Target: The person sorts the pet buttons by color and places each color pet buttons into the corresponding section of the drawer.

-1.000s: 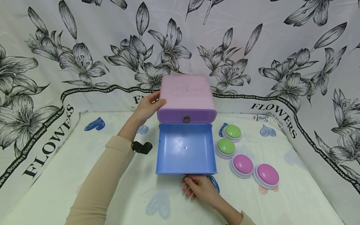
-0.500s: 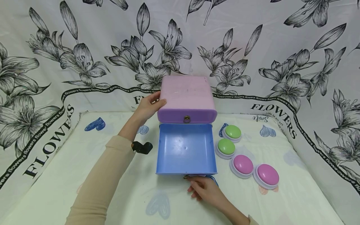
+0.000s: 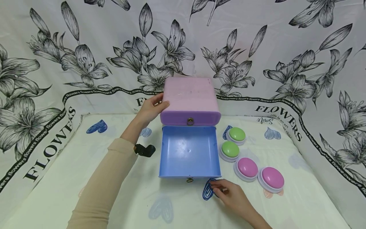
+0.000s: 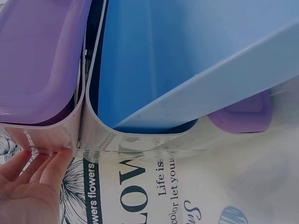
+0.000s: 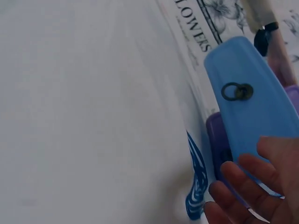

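A small pink drawer cabinet (image 3: 190, 93) stands at the back of the table. Its top purple drawer (image 3: 204, 119) is closed, while the blue drawer (image 3: 188, 152) below it is pulled far out, with nothing inside. My left hand (image 3: 151, 108) rests against the cabinet's left side; in the left wrist view its straight fingers (image 4: 56, 168) press the wall. My right hand (image 3: 233, 197) is off to the right of the blue drawer's ring pull (image 3: 190, 180), fingers loosely curled and holding nothing. The right wrist view shows that ring (image 5: 230, 91) hanging free on the blue front.
Two green push lights (image 3: 237, 134) and two pink push lights (image 3: 247, 167) with white bases lie right of the drawer. Another purple drawer (image 4: 247, 112) sits under the blue one. A flower-printed cloth (image 3: 183, 38) hangs behind the table.
My right hand has let go of the ring pull and moved right, away from the drawer front. The left hand, cabinet and drawer have stayed in place.
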`<state>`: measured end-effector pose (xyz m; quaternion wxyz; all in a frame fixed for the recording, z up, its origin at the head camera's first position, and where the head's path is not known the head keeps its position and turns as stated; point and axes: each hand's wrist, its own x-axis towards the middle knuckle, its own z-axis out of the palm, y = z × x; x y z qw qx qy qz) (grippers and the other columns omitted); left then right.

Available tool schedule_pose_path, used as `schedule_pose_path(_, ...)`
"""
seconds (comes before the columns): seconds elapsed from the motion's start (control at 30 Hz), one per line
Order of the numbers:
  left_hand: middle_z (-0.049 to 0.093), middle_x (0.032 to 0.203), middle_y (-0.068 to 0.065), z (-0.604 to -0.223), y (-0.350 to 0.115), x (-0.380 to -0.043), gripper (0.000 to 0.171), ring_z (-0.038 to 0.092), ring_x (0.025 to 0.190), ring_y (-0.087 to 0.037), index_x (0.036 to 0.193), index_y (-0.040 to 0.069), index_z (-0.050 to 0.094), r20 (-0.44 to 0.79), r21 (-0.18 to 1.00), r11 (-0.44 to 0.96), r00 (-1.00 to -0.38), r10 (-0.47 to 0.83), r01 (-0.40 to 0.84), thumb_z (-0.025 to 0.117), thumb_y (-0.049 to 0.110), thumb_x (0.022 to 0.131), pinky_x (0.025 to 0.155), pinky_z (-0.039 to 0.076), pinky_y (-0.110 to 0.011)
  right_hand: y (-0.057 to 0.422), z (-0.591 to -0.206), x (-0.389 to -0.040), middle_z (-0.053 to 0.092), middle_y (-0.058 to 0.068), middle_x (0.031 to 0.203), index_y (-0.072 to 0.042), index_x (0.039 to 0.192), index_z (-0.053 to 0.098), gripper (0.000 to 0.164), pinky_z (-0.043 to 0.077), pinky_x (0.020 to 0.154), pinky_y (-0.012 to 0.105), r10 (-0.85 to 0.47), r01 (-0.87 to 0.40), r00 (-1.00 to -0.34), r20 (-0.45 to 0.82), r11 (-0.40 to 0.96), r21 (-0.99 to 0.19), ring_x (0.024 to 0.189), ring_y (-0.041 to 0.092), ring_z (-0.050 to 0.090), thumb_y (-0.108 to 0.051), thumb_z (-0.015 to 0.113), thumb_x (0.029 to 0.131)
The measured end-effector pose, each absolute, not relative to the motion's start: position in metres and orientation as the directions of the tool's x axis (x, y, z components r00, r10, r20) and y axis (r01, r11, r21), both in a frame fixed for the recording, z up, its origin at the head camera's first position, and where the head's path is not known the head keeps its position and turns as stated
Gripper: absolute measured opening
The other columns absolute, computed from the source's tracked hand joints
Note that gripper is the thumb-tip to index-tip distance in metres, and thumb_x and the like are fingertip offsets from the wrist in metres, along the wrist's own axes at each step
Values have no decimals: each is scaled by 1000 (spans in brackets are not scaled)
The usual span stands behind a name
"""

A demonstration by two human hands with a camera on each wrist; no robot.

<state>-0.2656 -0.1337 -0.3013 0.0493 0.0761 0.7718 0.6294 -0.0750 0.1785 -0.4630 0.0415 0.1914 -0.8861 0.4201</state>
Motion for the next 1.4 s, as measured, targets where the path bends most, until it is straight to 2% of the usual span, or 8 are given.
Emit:
schedule_pose_path(0.27,36,145,-3,-320,-138,-281,66,41,128,-19,144,17,33,44,976,205,-985,166,78,63,34,87,101,41,-37,213,-455,-80,68,-4,100,-14,103,67,33,54,70,20,-158,-395,-905,394,655,-644,87,8,64,3,71,75)
schedule_pose_path(0.43,36,145,-4,-318,-137,-278,66,40,129,-20,144,16,32,49,976,199,-984,172,83,62,33,88,101,41,-37,238,-446,-84,66,4,101,-9,110,65,41,45,80,9,-46,-380,-870,490,695,-610,89,6,60,5,73,73)
schedule_pose_path(0.7,32,147,-9,-306,-133,-267,65,37,131,-25,145,10,29,30,978,199,-982,187,67,59,24,90,103,39,-40,276,-436,-89,59,10,120,-14,126,57,59,30,89,1,162,-213,-857,489,752,-624,108,-13,42,2,74,72)
schedule_pose_path(0.77,32,147,-8,-312,-135,-272,65,38,131,-24,145,12,30,34,978,194,-982,184,70,60,26,89,102,39,-40,283,-436,-88,55,10,126,-19,131,53,63,32,96,11,222,-121,-871,437,766,-631,115,-2,44,-3,73,74)
schedule_pose_path(0.83,33,147,-6,-317,-136,-276,65,39,130,-23,145,14,31,40,979,192,-983,180,75,61,28,89,102,39,-40,290,-437,-86,51,13,131,-22,136,47,65,35,102,29,260,-44,-891,372,765,-642,121,15,44,-9,71,77)
schedule_pose_path(0.9,34,146,-5,-319,-136,-277,65,39,130,-22,144,16,32,47,977,197,-983,176,82,61,30,88,102,40,-39,298,-438,-85,46,17,134,-20,140,41,66,34,101,51,276,1,-906,320,759,-652,125,34,40,-14,70,80)
schedule_pose_path(0.97,35,146,-5,-319,-136,-278,65,40,129,-22,144,16,32,52,975,205,-984,173,88,62,32,88,101,40,-39,305,-442,-84,42,24,134,-15,142,36,68,31,95,63,274,21,-918,286,755,-655,124,43,37,-17,68,81)
schedule_pose_path(1.4,31,147,-11,-298,-132,-261,65,36,132,-26,145,8,28,26,977,202,-982,187,65,59,23,90,104,37,-41,327,-467,-79,34,39,130,7,143,18,84,33,89,63,249,115,-956,154,802,-587,115,53,36,-28,66,83)
